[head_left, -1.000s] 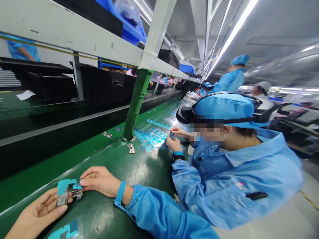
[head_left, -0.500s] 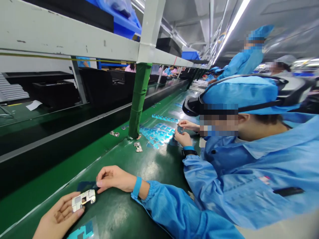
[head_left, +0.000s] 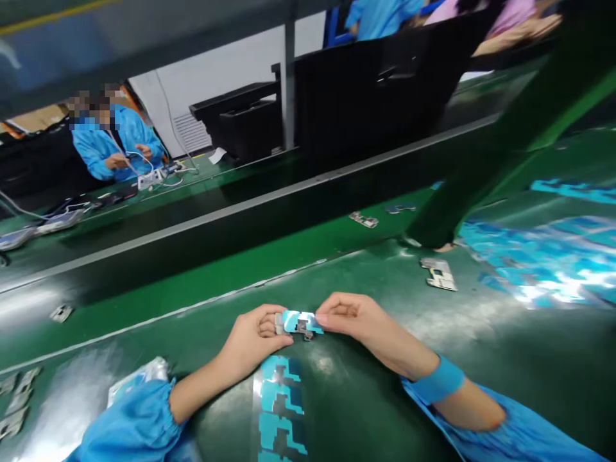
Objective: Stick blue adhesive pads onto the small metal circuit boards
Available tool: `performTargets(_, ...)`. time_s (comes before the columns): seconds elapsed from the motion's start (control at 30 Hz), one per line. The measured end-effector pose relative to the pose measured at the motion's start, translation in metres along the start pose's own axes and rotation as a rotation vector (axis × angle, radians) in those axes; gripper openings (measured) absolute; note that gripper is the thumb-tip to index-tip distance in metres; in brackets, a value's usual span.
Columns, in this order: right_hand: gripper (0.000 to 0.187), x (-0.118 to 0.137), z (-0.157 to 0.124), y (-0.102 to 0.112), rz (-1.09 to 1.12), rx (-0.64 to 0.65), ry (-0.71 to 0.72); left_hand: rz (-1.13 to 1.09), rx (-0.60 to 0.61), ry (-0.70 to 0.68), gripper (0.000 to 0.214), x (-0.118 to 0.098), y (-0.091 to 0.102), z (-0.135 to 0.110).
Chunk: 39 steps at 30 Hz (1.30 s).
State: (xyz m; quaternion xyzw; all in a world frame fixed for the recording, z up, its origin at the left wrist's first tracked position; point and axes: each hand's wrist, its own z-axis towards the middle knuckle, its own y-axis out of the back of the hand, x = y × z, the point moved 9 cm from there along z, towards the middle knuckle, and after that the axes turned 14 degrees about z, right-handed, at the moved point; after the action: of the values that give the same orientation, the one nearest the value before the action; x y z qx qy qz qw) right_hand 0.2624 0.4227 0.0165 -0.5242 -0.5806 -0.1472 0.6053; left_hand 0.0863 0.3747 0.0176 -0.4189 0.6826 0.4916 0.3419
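My left hand (head_left: 248,343) is closed on the left end of a small circuit board (head_left: 278,323), thumb below and fingers behind. A bright blue cut-out film piece (head_left: 290,319) lies over or just above the board; whether it is stuck down I cannot tell. The thumb and index finger of my right hand (head_left: 353,317) pinch the right end of that film. Below my hands, a clear strip (head_left: 256,391) carries several blue film shapes of similar outline on the green table (head_left: 356,417).
Loose boards lie at the right (head_left: 440,274), beyond the white line (head_left: 240,292), and at the left edge (head_left: 19,394). Many blue film pieces (head_left: 553,250) spread at the right by a green post (head_left: 486,173). Across the bench a person in blue (head_left: 120,138) handles cables.
The view has swung left and down, and the co-worker at the right is out of sight. The board's face, bare before, now shows blue film across it, with my right fingers at its end.
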Motion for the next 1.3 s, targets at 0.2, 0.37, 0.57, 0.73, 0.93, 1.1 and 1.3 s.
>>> performTargets(0.2,0.031,-0.001,-0.001,-0.001,-0.146,-0.034,-0.029,-0.056,0.026,-0.031,0.052,0.005,-0.008,-0.002)
performTargets(0.37,0.035,0.001,-0.001,-0.002,-0.225,-0.051,-0.032,-0.088,0.033,-0.055,0.054,-0.001,-0.009,-0.002)
performTargets(0.57,0.033,0.0,-0.001,-0.003,-0.303,-0.065,-0.028,-0.069,0.033,-0.066,0.047,-0.004,-0.009,-0.003)
performTargets(0.73,0.028,-0.002,-0.002,-0.001,-0.321,-0.063,-0.022,-0.06,0.038,-0.055,0.048,-0.004,-0.009,-0.004)
performTargets(0.93,0.027,-0.001,-0.002,-0.001,-0.335,-0.049,0.0,-0.032,0.035,-0.052,0.047,-0.006,-0.009,-0.004)
performTargets(1.1,0.026,-0.002,0.0,0.0,-0.302,-0.045,0.011,0.004,0.039,-0.051,0.045,-0.007,-0.009,-0.005)
performTargets(1.3,0.021,-0.001,0.0,-0.004,-0.249,-0.017,0.014,0.055,0.031,-0.051,0.045,-0.008,-0.007,-0.005)
